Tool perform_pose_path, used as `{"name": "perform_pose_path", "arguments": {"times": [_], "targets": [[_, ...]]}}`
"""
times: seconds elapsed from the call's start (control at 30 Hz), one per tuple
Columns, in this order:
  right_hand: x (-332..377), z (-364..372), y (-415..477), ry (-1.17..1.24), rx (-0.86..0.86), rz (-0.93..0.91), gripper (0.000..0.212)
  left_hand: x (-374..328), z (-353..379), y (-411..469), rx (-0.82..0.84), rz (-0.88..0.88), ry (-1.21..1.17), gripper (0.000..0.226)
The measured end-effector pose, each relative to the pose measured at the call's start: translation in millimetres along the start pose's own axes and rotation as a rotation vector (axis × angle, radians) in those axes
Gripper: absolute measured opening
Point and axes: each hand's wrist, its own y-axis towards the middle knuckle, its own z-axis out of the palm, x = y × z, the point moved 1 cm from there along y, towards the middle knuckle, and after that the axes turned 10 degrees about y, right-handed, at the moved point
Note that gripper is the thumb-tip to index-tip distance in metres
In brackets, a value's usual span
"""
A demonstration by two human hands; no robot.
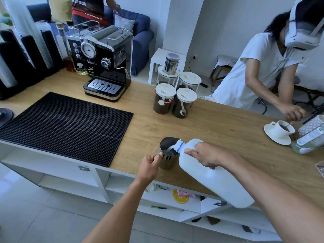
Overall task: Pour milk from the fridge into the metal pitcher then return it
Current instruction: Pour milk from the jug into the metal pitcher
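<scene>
A metal pitcher (167, 162) stands on the wooden counter (219, 127) near its front edge. My left hand (150, 166) grips the pitcher's handle. My right hand (208, 154) holds the handle of a large white milk jug (213, 179), which is tipped to the left. The jug's open neck with a blue ring rests over the pitcher's rim, and white milk runs into the pitcher.
A black rubber mat (66, 125) lies to the left. An espresso machine (103, 62) and several coffee jars (173, 95) stand behind. At right, another person stirs a white cup on a saucer (280, 131) beside a jar (308, 141). Open shelves run under the counter.
</scene>
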Motion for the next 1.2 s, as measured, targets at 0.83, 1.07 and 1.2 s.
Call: {"name": "perform_pose_path", "arguments": {"times": [0.83, 1.07, 1.2], "targets": [[3.6, -1.5, 2.7, -0.043, 0.029, 0.008, 0.057, 1.7, 0.7, -0.9, -0.011, 0.011, 0.010, 0.052], [2.0, -1.4, 2.1, -0.033, 0.029, 0.010, 0.057, 0.6, 0.6, -1.5, -0.011, 0.015, 0.010, 0.051], [4.4, -2.9, 0.0, -0.032, 0.021, 0.008, 0.049, 0.3, 0.8, -1.8, -0.008, 0.009, 0.002, 0.050]]}}
